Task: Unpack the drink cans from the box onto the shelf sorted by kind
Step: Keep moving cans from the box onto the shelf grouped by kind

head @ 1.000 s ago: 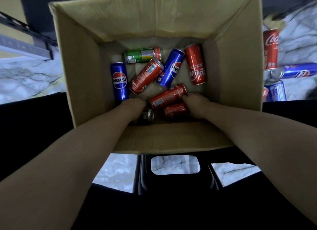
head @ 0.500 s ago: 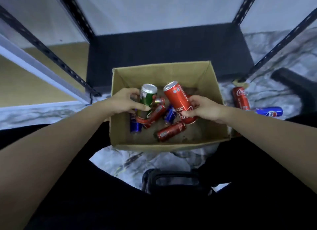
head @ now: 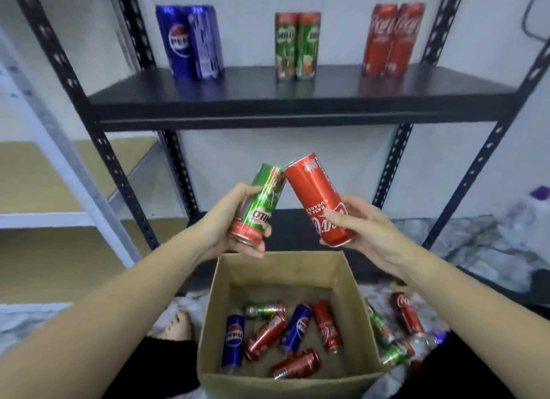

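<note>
Nearest to me sits the cardboard box (head: 285, 380), open at the top, and I use it as my landmark. Inside it I count six cans lying on their sides: a blue Pepsi can (head: 233, 340) at the left, a second blue can (head: 296, 328) near the middle, a green can (head: 265, 309) toward the far wall, and three red cans (head: 265, 337), one of them closest to the near wall. Just right of the box, on the marbled floor (head: 476, 243), lie more loose cans (head: 407, 313), red and green, partly blurred.

Above the box, my left hand (head: 229, 220) grips a green Milo can (head: 257, 205) around its lower half, the can tilted with its top leaning right. My right hand (head: 361, 223) grips a red Coca-Cola can (head: 320, 199) near its base, tilted the other way, its label upside down. The two can tops touch or nearly touch; I cannot tell which.

Beyond the box stands a black metal shelf (head: 297, 97). On its upper board, well above the box, the cans stand upright in three groups: blue Pepsi cans (head: 190, 41) at the left, two green Milo cans on the shelf (head: 297, 45) in the middle, and two red Coca-Cola cans on the shelf (head: 393, 38) at the right.
</note>
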